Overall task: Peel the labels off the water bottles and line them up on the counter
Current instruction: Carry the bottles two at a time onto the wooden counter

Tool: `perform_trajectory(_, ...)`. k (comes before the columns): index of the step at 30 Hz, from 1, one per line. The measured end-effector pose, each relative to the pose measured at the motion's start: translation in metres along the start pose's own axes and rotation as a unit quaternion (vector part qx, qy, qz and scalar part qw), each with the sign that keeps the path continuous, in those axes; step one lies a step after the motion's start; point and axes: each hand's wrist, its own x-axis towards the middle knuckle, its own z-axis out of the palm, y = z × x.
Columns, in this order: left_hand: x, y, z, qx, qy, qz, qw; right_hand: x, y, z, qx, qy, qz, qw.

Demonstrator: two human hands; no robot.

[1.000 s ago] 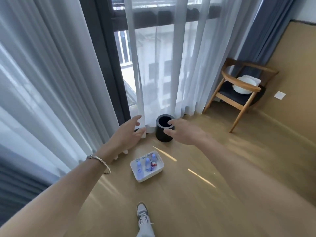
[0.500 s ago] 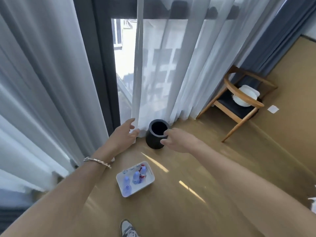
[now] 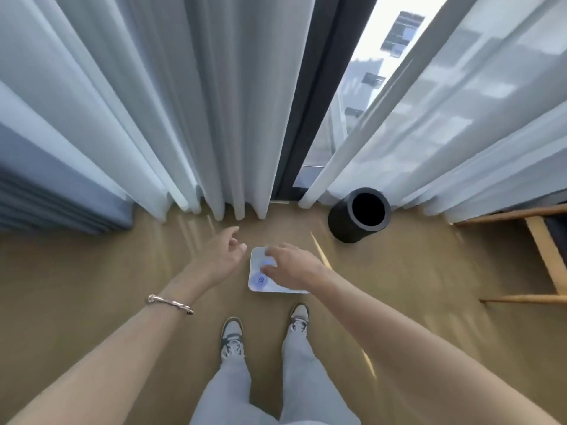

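Two empty hands reach down: left hand (image 3: 224, 256) beside the left edge of the tray (image 3: 254, 289), right hand (image 3: 291, 266) above its bottles (image 3: 260, 280) (contact blurred), fingers wide, I judge to lift it.

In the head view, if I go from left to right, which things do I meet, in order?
Blue-grey curtain, bracelet, left hand, white tray, black bin, wooden chair. The right hand overlaps the tray, so I leave it out.

right hand (image 3: 290, 269) over white bin (image 3: 256, 286) | left hand (image 3: 225, 251) beside, fingers loose | bottles (image 3: 260, 280) blurred
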Motion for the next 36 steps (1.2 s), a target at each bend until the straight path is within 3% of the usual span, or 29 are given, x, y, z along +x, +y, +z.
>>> perform_trajectory(5, 0.028, -0.032, 0.058, -0.028, -0.011, -0.096, 0.995, 0.064, 0.051, 0.041, -0.041, -0.090, -0.025, 0.995)
perform_trajectory(13, 0.109, -0.074, 0.155, -0.035, -0.024, -0.160, 0.986, 0.168, 0.151, 0.096, -0.079, -0.111, -0.018, 0.990)
perform_trajectory(21, 0.197, -0.169, 0.225, -0.013, -0.047, -0.197, 0.979, 0.282, 0.186, 0.185, -0.091, -0.134, -0.024, 0.987)
perform_trajectory(29, 0.293, -0.244, 0.291, 0.036, -0.059, -0.164, 0.984, 0.395, 0.207, 0.258, -0.109, -0.105, -0.022, 0.988)
perform_trajectory(36, 0.341, -0.273, 0.338, 0.064, -0.061, -0.119, 0.989, 0.444, 0.213, 0.312, -0.141, -0.104, -0.035, 0.984)
